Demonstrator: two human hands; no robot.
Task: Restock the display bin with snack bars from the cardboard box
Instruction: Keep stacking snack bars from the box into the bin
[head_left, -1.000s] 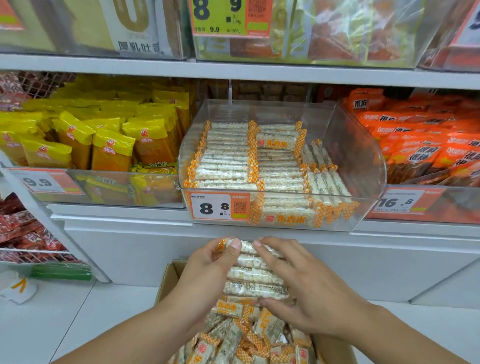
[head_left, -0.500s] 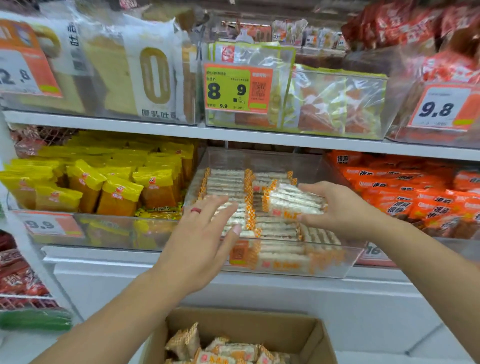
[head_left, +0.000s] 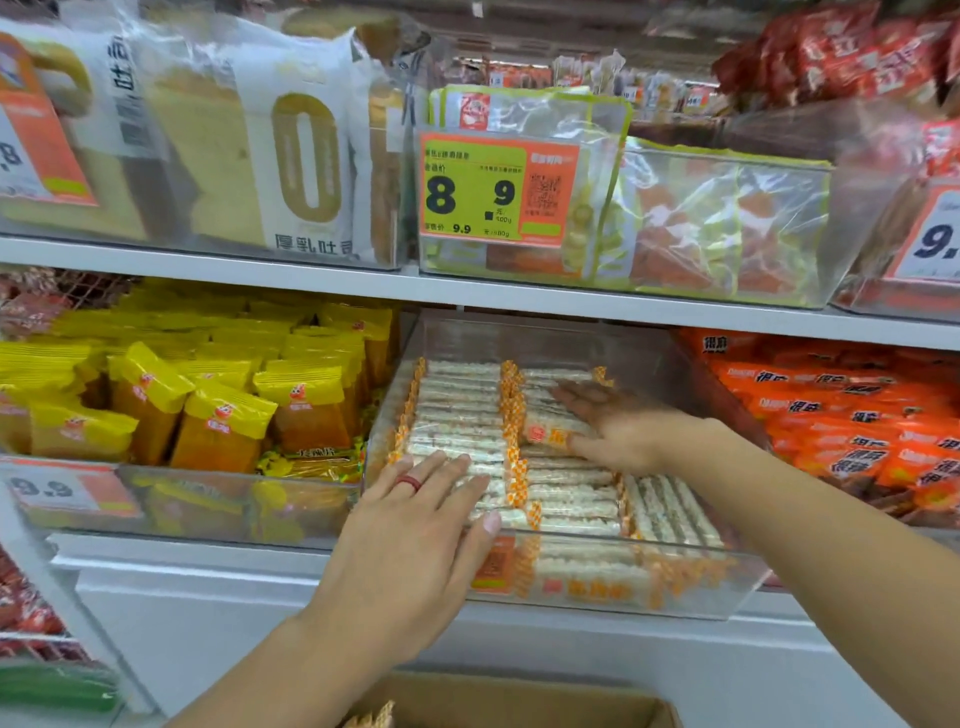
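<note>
Cardboard box (head_left: 519, 706): seen only at the lower edge, directly below the display bin, its flaps open. A few snack bar ends show at its left corner. It is judged to be stood there so that bars can be lifted straight up to the shelf.

Left hand (head_left: 415, 540): laid flat, fingers straight and slightly spread, nothing gripped. The fingertips are rested on the near left column of bars, over the bin's front wall. A red ring (head_left: 410, 480) is worn. The flat pose is judged to serve for pressing the rows level.

Display bin (head_left: 597, 597): clear plastic, set on the lower shelf (head_left: 208, 561) between a bin of yellow packets (head_left: 218, 410) and a bin of orange packets (head_left: 852, 415). An orange price label is carried on its front wall.

Snack bars (head_left: 457, 415): pale bars in clear wrappers with orange checked ends, laid flat in the bin. Two columns are stacked crosswise; a third group at the right front is turned lengthwise, likely to fill the leftover width.

Right hand (head_left: 613, 426): reached deeper into the bin, palm down, fingers extended over the middle column. One bar with an orange label lies under the palm; whether it is pinched by the thumb cannot be told.

Upper shelf (head_left: 519, 291): bagged bread at left, clear-wrapped goods behind a green and orange price tag (head_left: 493, 192), red packets at far right.
</note>
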